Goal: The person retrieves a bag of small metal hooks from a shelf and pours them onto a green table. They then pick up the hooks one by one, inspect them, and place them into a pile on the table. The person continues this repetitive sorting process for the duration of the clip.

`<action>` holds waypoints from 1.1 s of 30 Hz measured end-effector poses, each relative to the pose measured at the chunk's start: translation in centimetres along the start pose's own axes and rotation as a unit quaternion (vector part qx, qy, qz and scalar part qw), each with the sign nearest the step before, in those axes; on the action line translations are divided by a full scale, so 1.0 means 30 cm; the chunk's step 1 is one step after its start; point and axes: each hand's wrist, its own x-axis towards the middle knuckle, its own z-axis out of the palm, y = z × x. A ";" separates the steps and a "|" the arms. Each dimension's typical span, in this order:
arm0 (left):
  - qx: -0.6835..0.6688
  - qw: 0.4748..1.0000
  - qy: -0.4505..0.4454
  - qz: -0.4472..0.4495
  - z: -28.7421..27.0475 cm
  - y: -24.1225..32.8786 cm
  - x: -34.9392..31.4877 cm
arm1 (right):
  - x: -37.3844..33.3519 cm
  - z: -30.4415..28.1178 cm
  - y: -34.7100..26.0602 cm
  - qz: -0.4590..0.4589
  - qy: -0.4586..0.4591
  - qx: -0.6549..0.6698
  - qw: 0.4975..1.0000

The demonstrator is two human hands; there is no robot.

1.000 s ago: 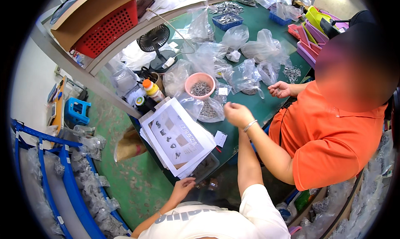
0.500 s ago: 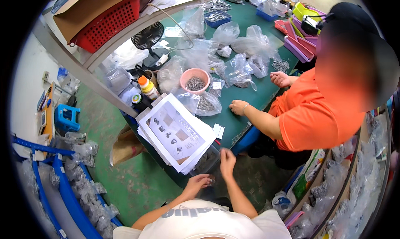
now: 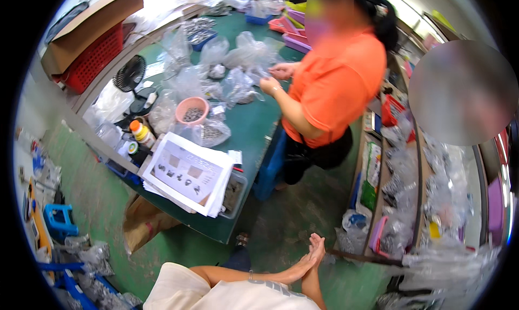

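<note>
My left hand (image 3: 303, 266) and my right hand (image 3: 319, 249) meet in front of my body, over the green floor. Their palms lie against each other with the fingers stretched out, and I see nothing held in either. To the left of them stands the green table (image 3: 203, 227), whose near corner bears a stack of printed sheets (image 3: 186, 169). Partly under the sheets sits a clear plastic bin (image 3: 236, 193) with small dark contents.
A person in an orange shirt (image 3: 340, 83) stands at the table's right side, hands together. Bagged metal parts and a pink bowl (image 3: 183, 111) crowd the tabletop. Shelves of plastic bags (image 3: 397, 175) line the right; a blue stool (image 3: 60, 221) stands at the left.
My view has swung right and my hands, apart near the table corner before, are now together away from it. The person in orange has straightened and lifted both hands off the tabletop.
</note>
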 end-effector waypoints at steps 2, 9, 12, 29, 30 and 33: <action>0.103 0.994 -0.028 0.006 0.120 -0.077 -0.022 | -0.018 -0.182 0.093 0.061 -0.050 0.118 0.990; 0.184 0.971 -0.130 -0.073 0.598 -0.457 -0.173 | -0.395 -0.748 0.256 -0.016 0.003 0.231 0.973; 0.210 0.926 -0.263 -0.172 0.942 -0.408 -0.294 | -0.660 -1.024 0.090 0.024 0.034 0.712 0.701; 0.400 0.723 -0.555 0.095 2.037 -1.228 -0.228 | -0.486 -2.385 0.243 -0.117 0.215 0.563 0.789; 0.396 0.721 -0.560 0.095 2.126 -1.260 -0.189 | -0.443 -2.470 0.231 -0.071 0.222 0.549 0.803; 0.393 0.720 -0.562 0.104 2.379 -1.349 0.011 | -0.311 -2.708 0.171 -0.098 0.238 0.492 0.832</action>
